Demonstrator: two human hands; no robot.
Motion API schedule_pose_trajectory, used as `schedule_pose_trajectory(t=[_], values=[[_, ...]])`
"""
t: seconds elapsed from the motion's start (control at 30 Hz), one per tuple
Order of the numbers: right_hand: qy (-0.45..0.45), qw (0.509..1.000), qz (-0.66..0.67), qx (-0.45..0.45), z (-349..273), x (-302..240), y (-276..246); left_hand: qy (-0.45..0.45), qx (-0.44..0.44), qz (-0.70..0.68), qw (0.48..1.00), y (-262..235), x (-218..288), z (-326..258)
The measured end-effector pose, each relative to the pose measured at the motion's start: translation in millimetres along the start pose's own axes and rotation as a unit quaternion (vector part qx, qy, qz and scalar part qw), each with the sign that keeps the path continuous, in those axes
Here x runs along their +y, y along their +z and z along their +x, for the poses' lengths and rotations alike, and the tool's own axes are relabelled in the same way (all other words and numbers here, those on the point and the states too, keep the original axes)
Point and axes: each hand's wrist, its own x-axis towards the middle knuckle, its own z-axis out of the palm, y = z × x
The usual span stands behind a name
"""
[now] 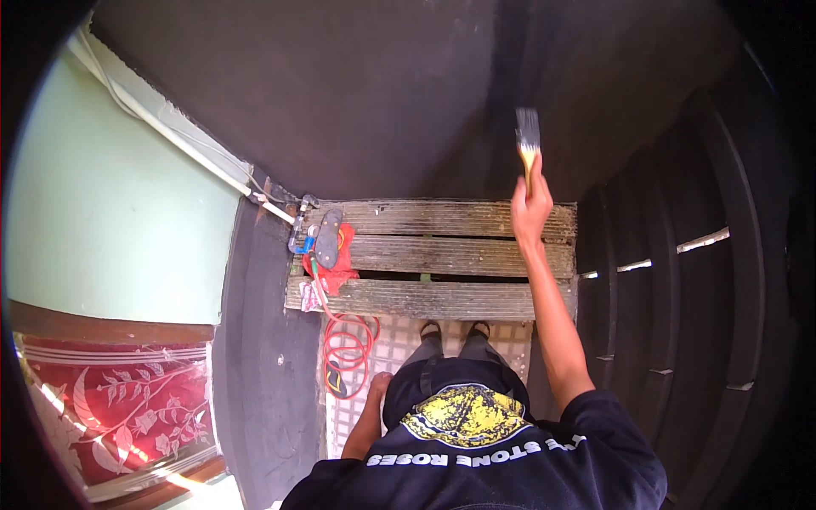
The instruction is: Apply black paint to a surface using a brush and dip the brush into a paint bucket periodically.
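My right hand [532,202] is closed around the pale wooden handle of a paintbrush [528,134], arm stretched forward. The brush's dark bristles point up and away from me, against the dark wall [382,93] as I see it; I cannot tell whether they touch it. A darker, wet-looking vertical band runs down the wall just left of the brush. Down by my left side hangs my left hand [380,388], close to my body and above the tiled floor. Its fingers are too small and hidden to read.
A weathered slatted wooden bench [450,255] stands before my feet. On its left end lie a grey sandal [328,240] and a red bag [342,274], beside a pipe tap. A coiled red hose [348,347] and another sandal [337,381] lie on the floor. Dark slats rise at right.
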Motion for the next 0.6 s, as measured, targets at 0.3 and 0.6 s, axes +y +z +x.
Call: schedule_pose_trajectory(t=[0.3,0.6], values=[[0.386,0.888,-0.043,-0.245,-263,162,-85,-0.057,0.138,-0.130,0.980,-8,16,-47],[0.365,0.778,-0.214,-0.466,-344,222,-149,-0.099,0.231,-0.207,0.945,143,-82,-163]])
